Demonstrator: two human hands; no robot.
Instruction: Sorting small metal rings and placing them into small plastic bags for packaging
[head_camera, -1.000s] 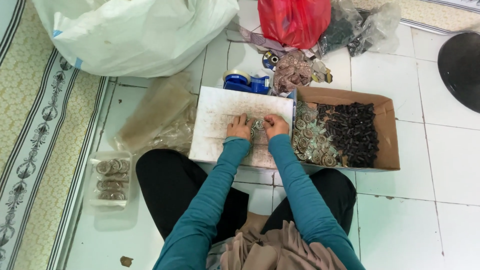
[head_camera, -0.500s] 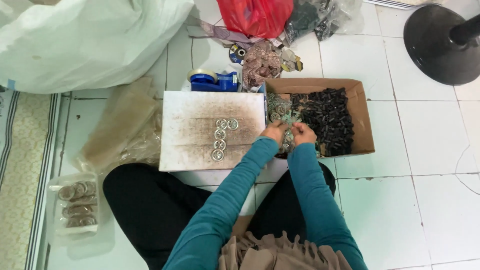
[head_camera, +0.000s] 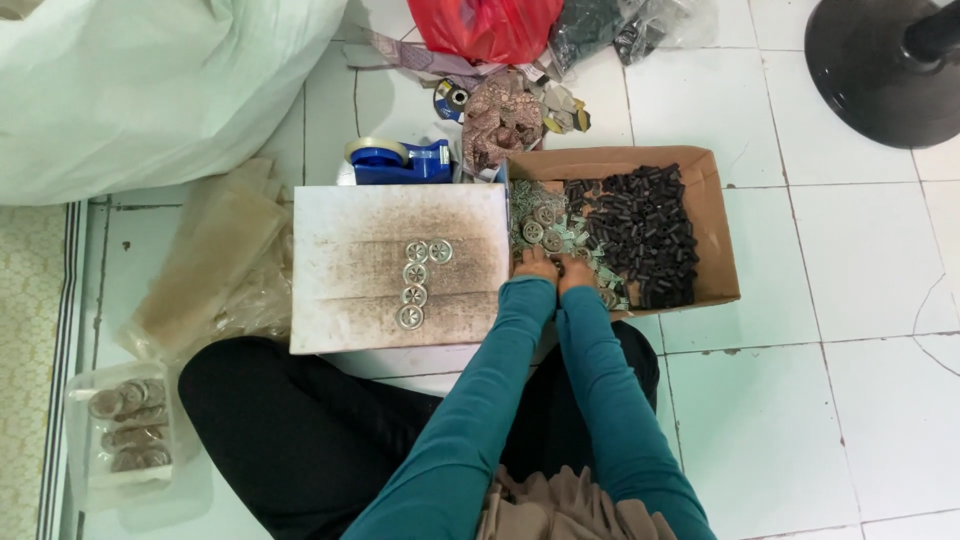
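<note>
While both hands reach into the cardboard box (head_camera: 715, 225), left hand (head_camera: 537, 266) and right hand (head_camera: 577, 270) rest together on the round metal pieces (head_camera: 545, 225); grip unclear. Pieces look light, stiff, slippery; pinch by rims.

We see a brown cardboard box (head_camera: 715, 230) on the white floor at the right, open on top, with small silvery and black parts inside. Left of it lies a flat white box (head_camera: 340, 280), its top stained brown. Far left sits a big white sack (head_camera: 150, 90); at the far middle, a red plastic bag (head_camera: 490, 25) and a clear bag (head_camera: 640, 25) of dark pieces. Tan plastic bags (head_camera: 210, 260) lie left of the white box, and a clear packet (head_camera: 125, 435) of round discs lies near left.
</note>
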